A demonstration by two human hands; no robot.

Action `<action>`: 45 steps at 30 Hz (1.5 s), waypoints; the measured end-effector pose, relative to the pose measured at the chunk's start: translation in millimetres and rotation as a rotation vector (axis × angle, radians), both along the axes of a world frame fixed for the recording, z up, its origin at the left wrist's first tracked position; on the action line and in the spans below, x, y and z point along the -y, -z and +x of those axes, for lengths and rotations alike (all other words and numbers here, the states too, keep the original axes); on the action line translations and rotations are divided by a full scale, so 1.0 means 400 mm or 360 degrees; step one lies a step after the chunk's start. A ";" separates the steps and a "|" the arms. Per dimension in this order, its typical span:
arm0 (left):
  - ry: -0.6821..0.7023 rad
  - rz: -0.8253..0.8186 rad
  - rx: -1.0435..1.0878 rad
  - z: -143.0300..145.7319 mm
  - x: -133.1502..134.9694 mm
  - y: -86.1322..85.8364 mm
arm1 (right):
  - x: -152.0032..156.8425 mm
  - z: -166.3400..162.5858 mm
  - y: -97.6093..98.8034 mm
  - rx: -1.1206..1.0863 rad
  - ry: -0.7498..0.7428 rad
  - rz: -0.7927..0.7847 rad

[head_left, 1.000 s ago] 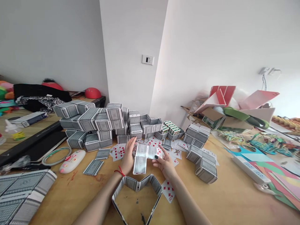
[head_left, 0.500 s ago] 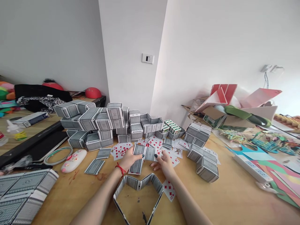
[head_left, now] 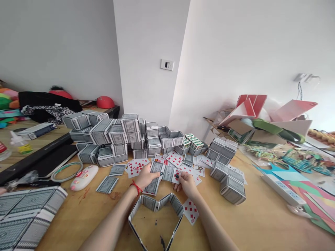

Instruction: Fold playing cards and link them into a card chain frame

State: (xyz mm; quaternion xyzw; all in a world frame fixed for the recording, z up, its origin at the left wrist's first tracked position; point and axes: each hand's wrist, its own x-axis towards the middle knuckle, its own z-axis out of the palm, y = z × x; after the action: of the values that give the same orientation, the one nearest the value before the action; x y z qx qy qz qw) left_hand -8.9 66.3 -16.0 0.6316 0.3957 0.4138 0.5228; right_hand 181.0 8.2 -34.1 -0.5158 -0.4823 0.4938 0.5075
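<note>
My left hand [head_left: 146, 178], with a red cord at the wrist, is closed on grey-backed folded playing cards [head_left: 151, 188], its thumb lying across them. Another grey-backed card [head_left: 168, 173] sticks out to the right of that thumb. At its right edge, my right hand [head_left: 186, 183] has its thumb and fingers pinched by a card with red pips; how much of it they grip is partly hidden. Between my forearms stands a heart-shaped frame of folded cards [head_left: 170, 200]. An eight of diamonds [head_left: 191, 211] lies face up beside my right forearm.
Stacked card blocks [head_left: 104, 134] stand along the back left, with more card blocks [head_left: 232, 186] at the right. Face-up cards [head_left: 137, 167] are scattered behind my hands. A white decorated case [head_left: 84, 178], a large card panel [head_left: 23, 212] and a power strip [head_left: 284, 190] lie around.
The view has shifted slightly. My right hand has moved a little to the right, away from the grey-backed card, and more of a red-pipped card shows by its fingertips. My left hand keeps its hold.
</note>
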 end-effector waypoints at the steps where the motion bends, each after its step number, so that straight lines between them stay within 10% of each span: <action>1: 0.0011 0.0005 0.0011 0.000 0.000 0.001 | 0.000 -0.001 -0.001 0.0009 0.0001 -0.0002; 45: 0.0104 -0.0172 0.0150 -0.010 -0.001 -0.007 | 0.006 0.024 -0.016 -0.0045 -0.0038 -0.0048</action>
State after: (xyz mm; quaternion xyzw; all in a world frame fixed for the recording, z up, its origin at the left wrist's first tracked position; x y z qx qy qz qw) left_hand -13.0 66.7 -13.2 0.5949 0.3715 0.4039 0.5873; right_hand 190.4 5.8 -27.7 -0.5106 -0.4737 0.5143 0.5004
